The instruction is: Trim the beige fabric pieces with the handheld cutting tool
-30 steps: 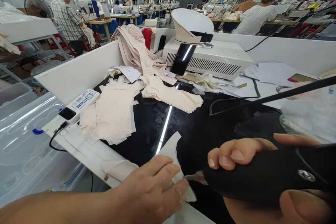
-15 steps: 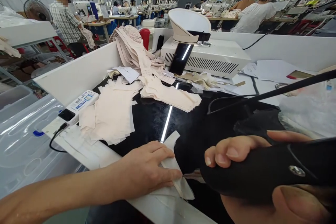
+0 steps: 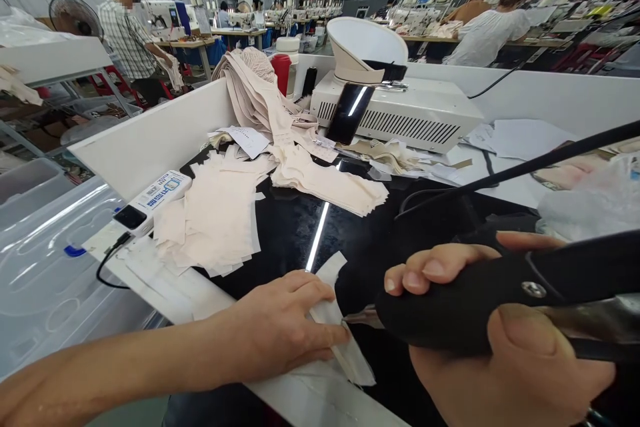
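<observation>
My left hand [image 3: 290, 327] lies over a narrow pale cloth strip [image 3: 331, 280], its fingers pressing the strip down near the front edge of the black worktop [image 3: 295, 233]. In my right hand [image 3: 500, 360] is a thick black-handled tool [image 3: 450, 313] with a round metal rivet. Fingers wrap over its top and the thumb lies against its near side. A thin metallic tip [image 3: 364, 317] shows beyond the handle, close to the strip beside my left fingertips. Whether it touches the cloth I cannot tell; the hand hides the rest of the tool.
Stacked pale cloth pieces [image 3: 215, 213] and a second stack [image 3: 330, 180] lie behind my left hand. A white power bank [image 3: 160, 193] sits at the left edge. A vented white box [image 3: 395, 113] with a phone [image 3: 350, 112] stands behind. A black cable [image 3: 525, 163] crosses at right.
My right hand and the black-handled tool have shifted slightly left and turned, so more of the thumb and a metal part show. My left hand still holds the strip down.
</observation>
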Demonstrator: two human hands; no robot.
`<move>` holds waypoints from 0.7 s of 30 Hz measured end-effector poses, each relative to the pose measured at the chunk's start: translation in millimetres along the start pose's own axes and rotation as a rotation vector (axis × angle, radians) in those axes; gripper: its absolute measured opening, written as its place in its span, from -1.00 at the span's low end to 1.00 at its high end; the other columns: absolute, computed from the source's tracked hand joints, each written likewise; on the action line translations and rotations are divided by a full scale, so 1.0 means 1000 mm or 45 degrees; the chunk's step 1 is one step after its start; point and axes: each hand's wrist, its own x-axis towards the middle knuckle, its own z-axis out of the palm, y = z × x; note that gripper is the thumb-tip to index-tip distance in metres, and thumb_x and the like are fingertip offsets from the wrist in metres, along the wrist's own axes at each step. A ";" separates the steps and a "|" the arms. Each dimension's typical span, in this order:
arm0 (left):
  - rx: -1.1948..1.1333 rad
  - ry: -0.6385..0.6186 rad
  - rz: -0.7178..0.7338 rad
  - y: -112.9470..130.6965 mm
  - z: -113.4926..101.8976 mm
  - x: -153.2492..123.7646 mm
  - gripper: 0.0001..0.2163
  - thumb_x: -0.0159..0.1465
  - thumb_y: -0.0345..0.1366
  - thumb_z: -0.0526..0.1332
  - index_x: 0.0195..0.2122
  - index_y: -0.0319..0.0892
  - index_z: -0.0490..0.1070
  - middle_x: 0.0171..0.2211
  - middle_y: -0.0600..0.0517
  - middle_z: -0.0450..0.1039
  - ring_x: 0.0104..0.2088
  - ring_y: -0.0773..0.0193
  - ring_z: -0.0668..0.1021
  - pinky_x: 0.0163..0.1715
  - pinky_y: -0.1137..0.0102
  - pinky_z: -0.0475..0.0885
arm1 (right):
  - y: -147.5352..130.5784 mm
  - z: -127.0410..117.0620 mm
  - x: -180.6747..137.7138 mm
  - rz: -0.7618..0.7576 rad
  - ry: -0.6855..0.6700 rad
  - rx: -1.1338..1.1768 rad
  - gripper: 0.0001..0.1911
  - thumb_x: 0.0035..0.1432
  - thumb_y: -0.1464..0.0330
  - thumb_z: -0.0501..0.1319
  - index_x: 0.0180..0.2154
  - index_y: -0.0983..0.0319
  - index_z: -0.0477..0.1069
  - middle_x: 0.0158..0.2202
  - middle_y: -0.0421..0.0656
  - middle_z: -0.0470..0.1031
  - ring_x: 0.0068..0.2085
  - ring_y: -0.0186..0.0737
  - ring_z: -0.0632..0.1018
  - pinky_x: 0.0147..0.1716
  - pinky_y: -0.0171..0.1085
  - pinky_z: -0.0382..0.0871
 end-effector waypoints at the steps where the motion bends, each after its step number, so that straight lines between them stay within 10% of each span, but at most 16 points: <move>1: -0.006 -0.002 -0.006 0.000 0.000 -0.001 -0.80 0.72 -0.20 0.38 0.24 -0.09 0.74 0.23 -0.21 0.62 0.25 0.01 0.68 0.38 0.18 0.69 | 0.000 0.001 0.000 0.015 0.009 -0.002 -0.58 0.11 0.14 0.77 -0.05 -0.11 0.72 -0.41 -0.30 0.59 -0.43 -0.02 0.65 -0.40 0.01 0.75; 16: 0.239 0.093 0.014 0.023 -0.003 0.004 -0.73 0.76 -0.15 0.32 0.16 -0.29 0.67 0.10 -0.24 0.71 0.16 0.03 0.70 0.29 0.23 0.70 | 0.014 0.016 0.002 -0.109 0.052 0.003 -0.59 0.16 0.15 0.71 -0.02 -0.04 0.67 -0.41 -0.34 0.55 -0.45 -0.10 0.63 -0.48 -0.12 0.70; 21: 0.143 -0.005 0.141 -0.010 -0.014 0.022 -0.83 0.72 -0.43 0.24 0.03 -0.29 0.65 0.08 -0.22 0.72 0.19 0.07 0.73 0.42 0.25 0.64 | 0.017 0.013 -0.001 -0.124 0.093 0.032 -0.51 0.12 0.05 0.77 -0.01 -0.04 0.70 -0.39 -0.34 0.60 -0.44 -0.13 0.62 -0.45 -0.16 0.68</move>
